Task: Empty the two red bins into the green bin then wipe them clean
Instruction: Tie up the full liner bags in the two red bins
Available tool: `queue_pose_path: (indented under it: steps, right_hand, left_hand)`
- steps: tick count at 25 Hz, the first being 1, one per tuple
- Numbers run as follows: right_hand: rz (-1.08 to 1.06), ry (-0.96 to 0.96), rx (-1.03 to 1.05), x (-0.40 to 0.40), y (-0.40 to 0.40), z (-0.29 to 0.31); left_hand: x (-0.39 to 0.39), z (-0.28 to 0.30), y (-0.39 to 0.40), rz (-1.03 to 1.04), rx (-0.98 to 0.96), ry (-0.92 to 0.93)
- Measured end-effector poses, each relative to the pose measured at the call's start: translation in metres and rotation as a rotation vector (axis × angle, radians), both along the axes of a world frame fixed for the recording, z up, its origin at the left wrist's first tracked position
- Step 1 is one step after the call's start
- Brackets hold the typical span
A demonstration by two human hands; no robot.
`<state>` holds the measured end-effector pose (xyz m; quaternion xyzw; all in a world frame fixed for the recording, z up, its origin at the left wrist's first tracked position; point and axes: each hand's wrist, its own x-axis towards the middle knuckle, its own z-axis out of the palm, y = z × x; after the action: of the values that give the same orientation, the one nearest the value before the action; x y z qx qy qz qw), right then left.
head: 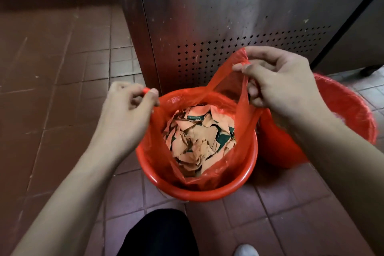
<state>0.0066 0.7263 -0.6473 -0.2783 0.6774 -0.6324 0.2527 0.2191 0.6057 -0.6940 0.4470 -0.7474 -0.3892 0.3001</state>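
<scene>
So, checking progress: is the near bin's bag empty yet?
No. The bag holds torn paper, and sits in the bin.

No readable text, not even on the green-printed torn paper (199,141).

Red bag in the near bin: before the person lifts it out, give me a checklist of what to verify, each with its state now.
1. Left hand pinches the bag edge: ok.
2. Right hand grips the raised bag edge: ok.
3. Bag free of the near bin rim: ok on the near side; far side cannot tell.
4. Paper scraps sit below the bag mouth: ok.
5. Green bin in view to carry to: not ok, none visible.
6. Second bin clear of the lift path: cannot tell; it is close beside, right of the near bin.
</scene>
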Motion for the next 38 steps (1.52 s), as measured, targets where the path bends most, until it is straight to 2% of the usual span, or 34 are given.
queue_pose_path:
  steps: [2, 6, 8, 11, 13, 14, 16, 19, 25, 27, 29, 32, 35, 38]
  right_hand:
    - [0.037, 0.083, 0.009, 0.002, 0.002, -0.002]
    - [0.127, 0.219, 0.068, 0.002, 0.005, -0.019]
    - [0.165, 0.385, 0.17, 0.0, 0.01, -0.033]
    - [0.229, 0.666, 0.484, 0.0, 0.016, -0.051]
    - [0.312, 0.722, 0.654, 0.006, 0.018, -0.057]
    - [0.347, 0.724, 0.666, 0.01, 0.019, -0.057]
    - [0.423, 0.66, 0.568, 0.017, 0.018, -0.057]
    - [0.527, 0.537, 0.375, 0.025, 0.017, -0.054]
    - [0.525, 0.514, 0.223, 0.027, 0.017, -0.06]
    - [0.438, 0.522, 0.188, 0.022, 0.015, -0.061]
    - [0.386, 0.559, 0.202, 0.016, 0.015, -0.062]
    - [0.512, 0.619, 0.263, 0.015, 0.016, -0.065]
    - [0.53, 0.542, 0.278, 0.014, 0.013, -0.066]
    - [0.496, 0.626, 0.31, 0.016, 0.011, -0.069]
  left_hand:
    - [-0.013, -0.002, 0.006, -0.069, -0.055, -0.018]
    - [-0.037, -0.018, 0.017, -0.234, 0.254, 0.321]
    - [-0.043, -0.025, 0.023, -0.293, 0.27, 0.302]
    - [-0.047, -0.035, 0.03, -0.364, 0.237, 0.269]
    - [-0.046, -0.044, 0.035, -0.412, 0.216, 0.256]
    - [-0.046, -0.048, 0.04, -0.461, 0.217, 0.248]
    - [-0.048, -0.053, 0.049, -0.56, 0.233, 0.24]
    - [-0.05, -0.058, 0.055, -0.58, 0.249, 0.26]
    - [-0.051, -0.065, 0.062, -0.492, 0.248, 0.368]
    - [-0.051, -0.067, 0.063, -0.439, 0.3, 0.364]
    - [-0.052, -0.07, 0.064, -0.359, 0.401, 0.378]
    - [-0.053, -0.065, 0.064, -0.292, 0.548, 0.403]
    - [-0.053, -0.063, 0.062, -0.271, 0.573, 0.357]
    - [-0.051, -0.068, 0.058, -0.308, 0.522, 0.344]
